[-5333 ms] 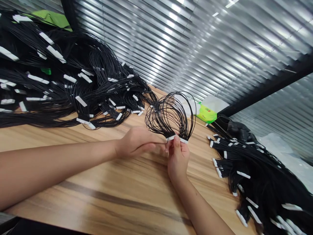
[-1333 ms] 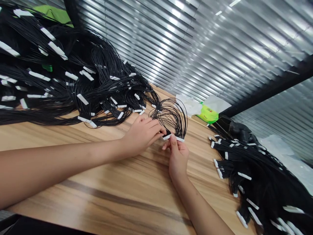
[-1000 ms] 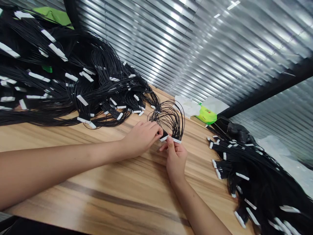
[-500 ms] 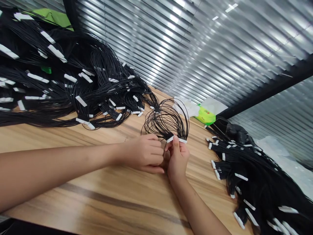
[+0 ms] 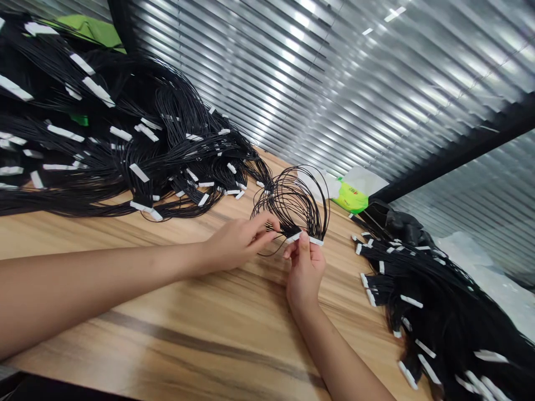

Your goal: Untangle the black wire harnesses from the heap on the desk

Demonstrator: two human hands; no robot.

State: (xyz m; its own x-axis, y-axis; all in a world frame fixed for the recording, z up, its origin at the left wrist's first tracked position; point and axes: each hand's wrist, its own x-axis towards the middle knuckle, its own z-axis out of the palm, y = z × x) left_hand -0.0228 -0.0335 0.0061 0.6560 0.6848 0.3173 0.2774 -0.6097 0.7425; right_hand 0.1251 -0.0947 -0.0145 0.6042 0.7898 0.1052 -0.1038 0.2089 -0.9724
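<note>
My right hand (image 5: 306, 273) pinches a white connector (image 5: 314, 240) between thumb and fingers. From that connector a looped bundle of thin black wires (image 5: 292, 195) rises and curves back toward the larger pile. Left of it, my left hand (image 5: 244, 239) has its thumb and forefinger brought together at a thin black wire near the lower left side of the loops. A second white strip (image 5: 293, 238) lies beside the held connector, just above my right fingertips.
A large heap of black cables with white connectors (image 5: 137, 139) fills the left. Another cable pile (image 5: 451, 312) lies at the right. A green and yellow packet (image 5: 353, 196) sits behind on the wooden table (image 5: 200, 328), before a corrugated metal wall (image 5: 292, 72).
My left hand has moved up and slightly left, its fingers now at a wire. The wire loops have shifted a little right, while my right hand keeps its grip.
</note>
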